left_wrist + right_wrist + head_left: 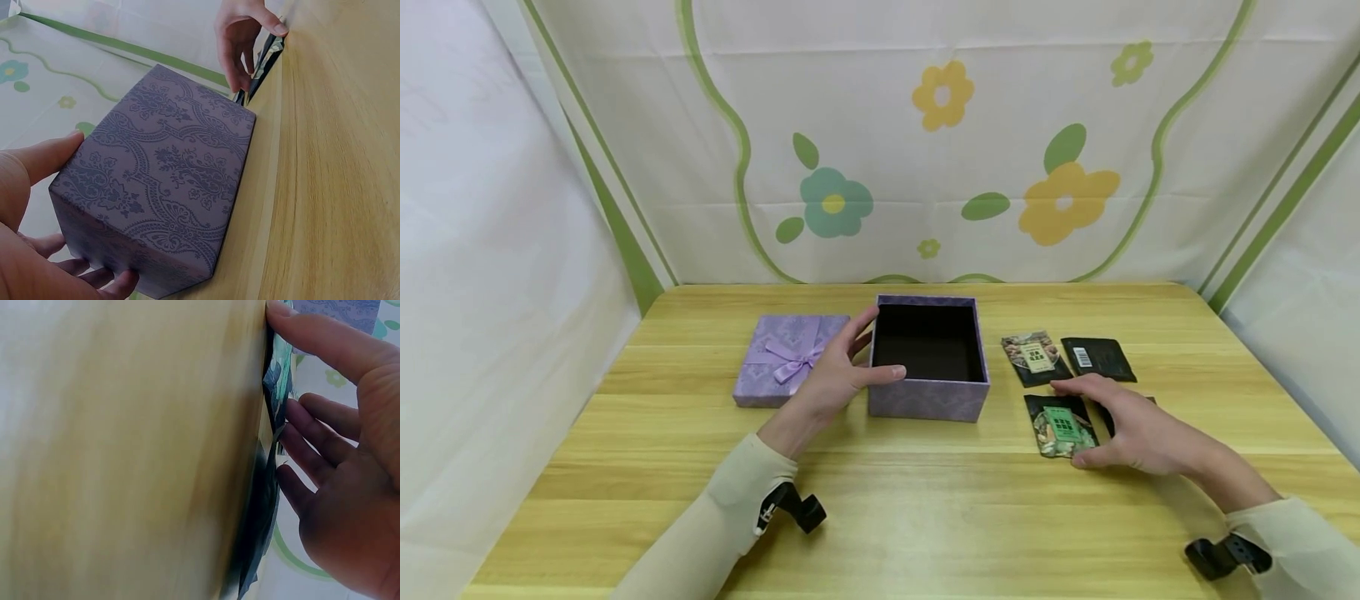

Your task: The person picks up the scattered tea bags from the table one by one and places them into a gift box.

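Note:
An open purple patterned gift box (928,400) with a black inside stands mid-table. My left hand (838,367) is spread at its left side, thumb along the front rim. The left wrist view shows fingertips (128,281) against the box wall. Over at the right, my right hand (1138,429) reaches across a black food packet with a green label (1063,425). Thumb and index finger span its right edge, the thumb at the near corner. In the right wrist view the thumb (325,340) is right at the packet's edge. Another dark packet (253,525) is partly hidden under this hand.
The box's lid with a ribbon bow (793,358) lies left of the box, partly behind my left hand. Beyond the green-label packet are a packet with a cream label (1036,357) and a black one with a barcode (1101,358). A flowered curtain (940,167) borders the table.

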Action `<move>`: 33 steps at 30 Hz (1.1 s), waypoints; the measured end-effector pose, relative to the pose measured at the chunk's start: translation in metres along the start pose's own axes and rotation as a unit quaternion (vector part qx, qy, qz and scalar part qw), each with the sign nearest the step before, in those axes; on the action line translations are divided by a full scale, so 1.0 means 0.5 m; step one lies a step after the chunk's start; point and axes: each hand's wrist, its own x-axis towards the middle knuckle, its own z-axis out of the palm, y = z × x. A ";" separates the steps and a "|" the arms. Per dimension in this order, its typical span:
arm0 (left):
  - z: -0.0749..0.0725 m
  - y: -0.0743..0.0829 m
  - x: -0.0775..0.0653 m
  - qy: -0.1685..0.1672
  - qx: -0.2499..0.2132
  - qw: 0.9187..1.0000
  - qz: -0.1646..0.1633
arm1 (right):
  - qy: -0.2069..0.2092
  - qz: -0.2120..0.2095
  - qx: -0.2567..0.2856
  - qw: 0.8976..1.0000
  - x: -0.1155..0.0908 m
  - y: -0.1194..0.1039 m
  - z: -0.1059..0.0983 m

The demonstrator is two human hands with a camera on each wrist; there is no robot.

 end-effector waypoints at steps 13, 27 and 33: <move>-0.001 0.000 -0.001 0.002 -0.001 1.000 -0.003 | 0.004 -0.036 -0.036 0.999 0.009 0.004 0.003; -0.002 -0.003 0.001 0.002 0.003 1.000 0.001 | 0.002 -0.032 -0.045 0.998 0.014 -0.003 -0.001; -0.003 -0.002 0.001 0.002 0.006 1.000 -0.001 | 0.001 -0.024 -0.056 0.998 0.016 -0.003 0.000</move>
